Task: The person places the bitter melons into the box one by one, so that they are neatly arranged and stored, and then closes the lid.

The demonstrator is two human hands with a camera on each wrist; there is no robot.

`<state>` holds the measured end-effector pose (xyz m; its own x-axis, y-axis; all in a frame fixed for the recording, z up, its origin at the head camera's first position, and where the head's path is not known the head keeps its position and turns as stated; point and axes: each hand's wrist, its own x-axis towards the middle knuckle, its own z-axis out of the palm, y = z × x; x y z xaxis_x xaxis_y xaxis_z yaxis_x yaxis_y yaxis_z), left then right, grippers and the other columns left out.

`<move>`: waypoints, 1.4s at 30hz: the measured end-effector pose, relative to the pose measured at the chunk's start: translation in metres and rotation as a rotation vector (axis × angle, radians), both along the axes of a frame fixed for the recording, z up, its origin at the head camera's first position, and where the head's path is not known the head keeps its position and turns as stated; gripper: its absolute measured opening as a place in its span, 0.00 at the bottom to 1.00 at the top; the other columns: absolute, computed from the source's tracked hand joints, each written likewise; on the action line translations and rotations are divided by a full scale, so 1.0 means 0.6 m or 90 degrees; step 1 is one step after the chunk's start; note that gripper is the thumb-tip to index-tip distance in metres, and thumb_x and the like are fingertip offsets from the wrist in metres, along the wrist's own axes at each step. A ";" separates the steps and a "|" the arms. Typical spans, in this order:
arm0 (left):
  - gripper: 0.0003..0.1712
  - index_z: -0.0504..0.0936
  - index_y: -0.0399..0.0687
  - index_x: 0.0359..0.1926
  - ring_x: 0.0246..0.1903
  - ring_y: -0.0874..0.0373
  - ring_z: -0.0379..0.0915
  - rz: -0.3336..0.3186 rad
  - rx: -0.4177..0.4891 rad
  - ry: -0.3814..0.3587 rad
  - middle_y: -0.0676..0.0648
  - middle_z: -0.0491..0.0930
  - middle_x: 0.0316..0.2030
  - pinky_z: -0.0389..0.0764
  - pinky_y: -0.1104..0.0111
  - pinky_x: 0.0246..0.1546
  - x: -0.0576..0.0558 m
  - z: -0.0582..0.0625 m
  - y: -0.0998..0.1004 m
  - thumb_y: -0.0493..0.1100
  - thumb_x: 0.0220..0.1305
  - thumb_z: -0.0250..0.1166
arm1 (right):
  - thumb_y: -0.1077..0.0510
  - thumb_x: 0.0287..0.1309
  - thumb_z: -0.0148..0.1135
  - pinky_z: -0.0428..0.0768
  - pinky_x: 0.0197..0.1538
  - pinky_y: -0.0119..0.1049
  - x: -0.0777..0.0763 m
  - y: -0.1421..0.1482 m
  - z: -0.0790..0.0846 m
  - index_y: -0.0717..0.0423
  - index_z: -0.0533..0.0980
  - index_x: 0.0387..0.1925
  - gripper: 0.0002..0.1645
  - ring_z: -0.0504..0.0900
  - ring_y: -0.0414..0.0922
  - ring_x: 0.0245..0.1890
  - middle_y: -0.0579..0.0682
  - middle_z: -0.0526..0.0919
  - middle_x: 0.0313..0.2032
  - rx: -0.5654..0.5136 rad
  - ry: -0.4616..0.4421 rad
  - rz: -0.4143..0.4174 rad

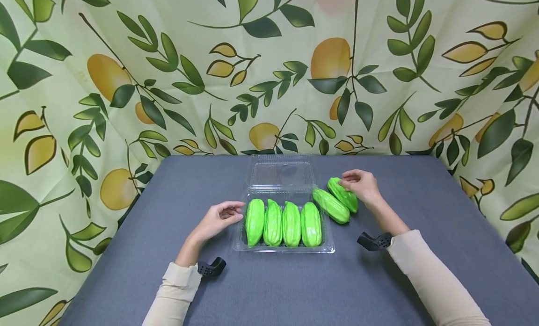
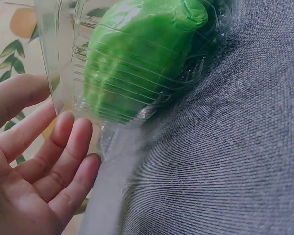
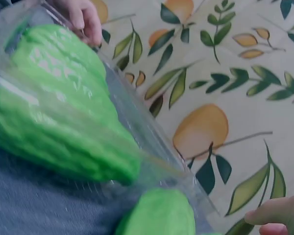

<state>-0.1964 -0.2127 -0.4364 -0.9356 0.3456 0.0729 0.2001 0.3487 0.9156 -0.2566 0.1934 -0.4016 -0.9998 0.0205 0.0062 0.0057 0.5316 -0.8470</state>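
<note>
A clear plastic clamshell box [image 1: 283, 249] lies with its lid [image 1: 282, 172] folded back. In it several bright green ridged gourds [image 1: 291, 224] stand side by side in a row. At the box's left side is my left hand [image 1: 216, 219], fingers loosely bent; in the left wrist view its fingertips [image 2: 83, 128] are at the clear wall. My right hand [image 1: 363, 183] is over the farther of two loose gourds [image 1: 346, 199], its fingers overlapping that gourd's top in the head view. Whether they touch it is hidden. The nearer loose gourd [image 1: 331, 206] leans by the box's right edge.
A grey cloth covers the table [image 1: 278, 288]. Behind and beside it hangs a curtain [image 1: 261, 83] printed with leaves and fruit. Black wrist mounts [image 1: 374, 242] sit below both hands.
</note>
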 end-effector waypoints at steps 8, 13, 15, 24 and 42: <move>0.22 0.74 0.27 0.56 0.37 0.74 0.74 0.002 0.008 -0.002 0.26 0.78 0.46 0.78 0.81 0.43 -0.001 -0.004 0.002 0.33 0.62 0.63 | 0.58 0.59 0.64 0.83 0.38 0.28 -0.019 0.026 -0.017 0.72 0.73 0.54 0.26 0.75 0.23 0.26 0.59 0.84 0.42 -0.006 -0.020 -0.013; 0.22 0.74 0.27 0.57 0.37 0.74 0.75 0.001 0.012 -0.006 0.28 0.79 0.44 0.78 0.81 0.42 0.000 -0.005 0.003 0.33 0.62 0.63 | 0.56 0.60 0.63 0.85 0.42 0.34 -0.025 0.037 -0.020 0.73 0.71 0.56 0.28 0.78 0.27 0.29 0.63 0.82 0.46 0.001 -0.041 0.007; 0.22 0.74 0.26 0.57 0.37 0.74 0.75 -0.001 0.016 -0.010 0.28 0.78 0.43 0.78 0.81 0.42 0.000 -0.004 0.003 0.33 0.63 0.62 | 0.54 0.61 0.63 0.85 0.44 0.35 -0.026 0.040 -0.020 0.73 0.70 0.58 0.31 0.79 0.30 0.32 0.68 0.79 0.51 0.005 -0.061 0.025; 0.23 0.72 0.26 0.58 0.37 0.73 0.74 -0.008 0.026 -0.031 0.26 0.77 0.45 0.78 0.81 0.42 0.002 -0.001 0.003 0.33 0.63 0.61 | 0.46 0.63 0.60 0.82 0.51 0.39 -0.026 0.049 -0.029 0.74 0.63 0.64 0.41 0.75 0.57 0.57 0.73 0.69 0.62 0.032 -0.161 0.093; 0.23 0.72 0.27 0.58 0.38 0.73 0.74 -0.005 0.025 -0.038 0.25 0.77 0.45 0.78 0.81 0.43 0.003 0.001 0.004 0.33 0.64 0.61 | 0.43 0.63 0.58 0.77 0.59 0.48 -0.029 0.044 -0.039 0.72 0.58 0.68 0.46 0.70 0.59 0.62 0.71 0.65 0.66 0.042 -0.215 0.112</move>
<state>-0.1944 -0.2103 -0.4359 -0.9362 0.3502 0.0308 0.1472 0.3109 0.9390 -0.2738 0.2196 -0.4253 -0.9337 -0.1413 -0.3290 0.1827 0.6021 -0.7772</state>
